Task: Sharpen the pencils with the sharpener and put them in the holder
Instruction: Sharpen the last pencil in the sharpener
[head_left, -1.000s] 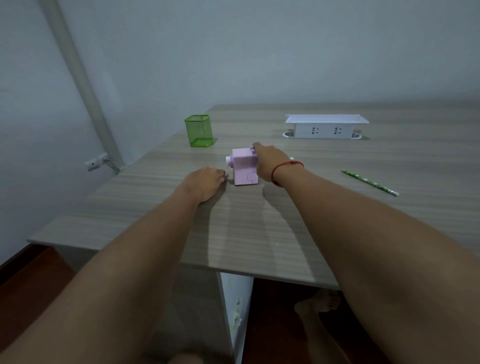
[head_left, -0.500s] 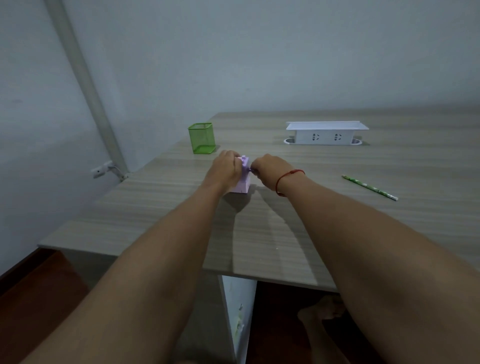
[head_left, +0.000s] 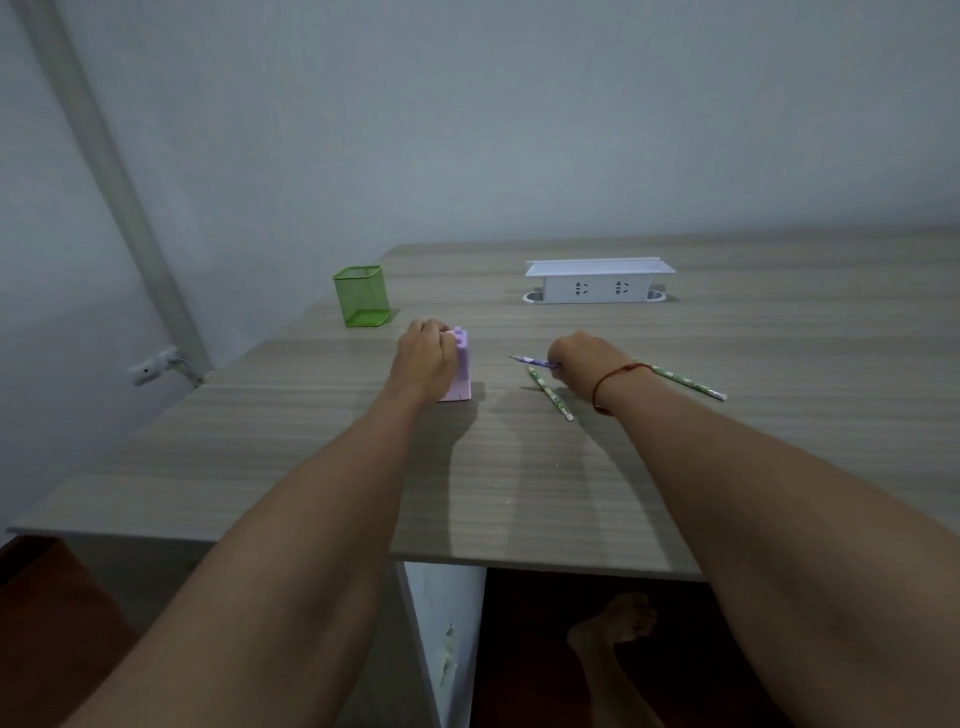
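Holder (head_left: 362, 296): green mesh, upright at the far left of the table (head_left: 311, 467), well apart from every pencil.

My left hand (head_left: 423, 358): fingers curled over the top and left side of the sharpener (head_left: 461, 371), gripping it. The sharpener stands upright on the table, near the holder.

Purple pencil (head_left: 532, 360): pinched in my right hand (head_left: 587, 361), point aimed left at the sharpener, not touching it.

Green pencil (head_left: 550, 393): flat on the table just below the purple one.

Second green pencil (head_left: 685, 382): flat, right of my wrist.

Socket box (head_left: 597, 283): white, at the back.
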